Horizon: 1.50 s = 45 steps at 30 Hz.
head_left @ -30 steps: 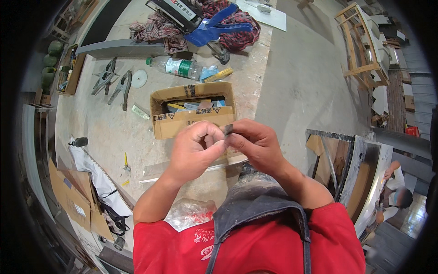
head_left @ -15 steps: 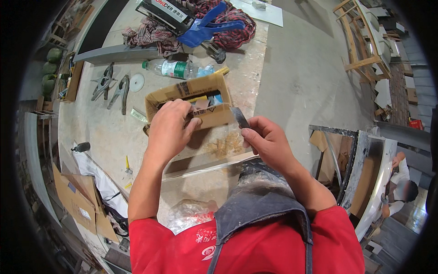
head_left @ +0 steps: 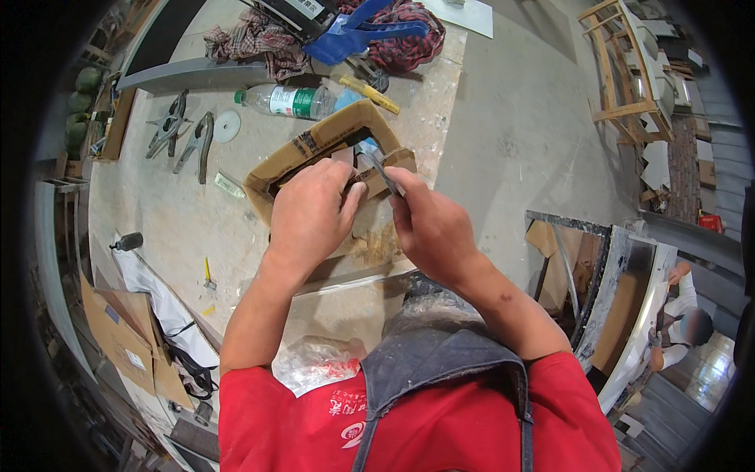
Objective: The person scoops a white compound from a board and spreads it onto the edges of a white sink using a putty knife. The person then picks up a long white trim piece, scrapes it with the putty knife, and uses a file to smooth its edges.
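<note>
A small open cardboard box (head_left: 314, 141) stands tilted on the worktable in front of me, with several pieces inside, one pale pink (head_left: 344, 156). My left hand (head_left: 313, 206) is closed over its near wall, fingers curled at the rim; the fingertips are partly hidden. Between the thumb and fingers of my right hand (head_left: 431, 230) is a narrow, flat dark-grey strip (head_left: 382, 171), like a blade. Its far end points into the box at the right side of the opening. A cardboard flap (head_left: 399, 160) sticks out beside that hand.
Behind the box lie a plastic bottle (head_left: 291, 101), a yellow stick (head_left: 370, 93), a blue-handled tool (head_left: 358, 38) and checked cloths (head_left: 255, 43). To the left are spring clamps (head_left: 197, 147) and a white disc (head_left: 227, 126). A person (head_left: 688, 318) works at far right.
My right hand has moved left and inward, bringing the strip from beside the box to over its opening. The box has turned, its right end swinging away from me. The yellow stick is more exposed.
</note>
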### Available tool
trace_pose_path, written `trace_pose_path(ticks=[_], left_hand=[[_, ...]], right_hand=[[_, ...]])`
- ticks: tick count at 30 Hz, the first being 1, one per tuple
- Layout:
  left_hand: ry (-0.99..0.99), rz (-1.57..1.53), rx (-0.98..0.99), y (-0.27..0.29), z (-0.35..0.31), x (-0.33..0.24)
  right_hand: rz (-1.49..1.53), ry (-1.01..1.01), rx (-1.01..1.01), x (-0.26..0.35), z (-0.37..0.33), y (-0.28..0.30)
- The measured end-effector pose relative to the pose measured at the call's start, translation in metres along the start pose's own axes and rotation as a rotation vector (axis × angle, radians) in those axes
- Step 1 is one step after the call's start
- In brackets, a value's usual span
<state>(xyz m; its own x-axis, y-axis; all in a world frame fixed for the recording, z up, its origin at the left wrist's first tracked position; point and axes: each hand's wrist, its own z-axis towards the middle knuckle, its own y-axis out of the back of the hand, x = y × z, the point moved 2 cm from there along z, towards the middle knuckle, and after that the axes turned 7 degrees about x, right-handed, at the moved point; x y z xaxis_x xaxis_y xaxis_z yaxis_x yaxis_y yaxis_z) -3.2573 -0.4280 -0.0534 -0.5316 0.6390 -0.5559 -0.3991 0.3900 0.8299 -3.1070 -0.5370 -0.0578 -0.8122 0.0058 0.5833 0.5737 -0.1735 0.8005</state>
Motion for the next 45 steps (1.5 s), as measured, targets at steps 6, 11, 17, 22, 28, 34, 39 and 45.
trace_pose_path(ticks=[6, 11, 17, 22, 28, 34, 39, 45], left_hand=[[-0.011, -0.008, -0.026, 0.0, 0.003, -0.002], [-0.018, -0.042, -0.044, -0.001, 0.006, -0.005], [-0.013, -0.04, -0.031, -0.005, 0.011, -0.005], [-0.021, -0.048, -0.033, -0.004, 0.011, -0.006], [-0.029, -0.071, -0.062, -0.004, 0.011, -0.006], [-0.037, -0.095, -0.064, -0.007, 0.012, -0.005], [-0.075, -0.101, -0.042, -0.009, 0.009, -0.009], [-0.026, -0.144, -0.058, -0.014, 0.01, -0.004]], right_hand=[[-0.123, 0.156, -0.054, -0.003, 0.007, -0.005], [-0.135, 0.186, -0.067, -0.006, 0.01, -0.002], [-0.146, 0.211, -0.058, -0.007, 0.012, -0.002], [-0.124, 0.194, -0.06, -0.005, 0.017, -0.003], [-0.112, 0.22, -0.058, -0.01, 0.018, -0.011], [-0.129, 0.206, 0.007, -0.007, -0.004, 0.001], [-0.116, 0.198, -0.027, -0.012, 0.022, -0.012], [-0.139, 0.211, -0.004, -0.019, -0.016, -0.014]])
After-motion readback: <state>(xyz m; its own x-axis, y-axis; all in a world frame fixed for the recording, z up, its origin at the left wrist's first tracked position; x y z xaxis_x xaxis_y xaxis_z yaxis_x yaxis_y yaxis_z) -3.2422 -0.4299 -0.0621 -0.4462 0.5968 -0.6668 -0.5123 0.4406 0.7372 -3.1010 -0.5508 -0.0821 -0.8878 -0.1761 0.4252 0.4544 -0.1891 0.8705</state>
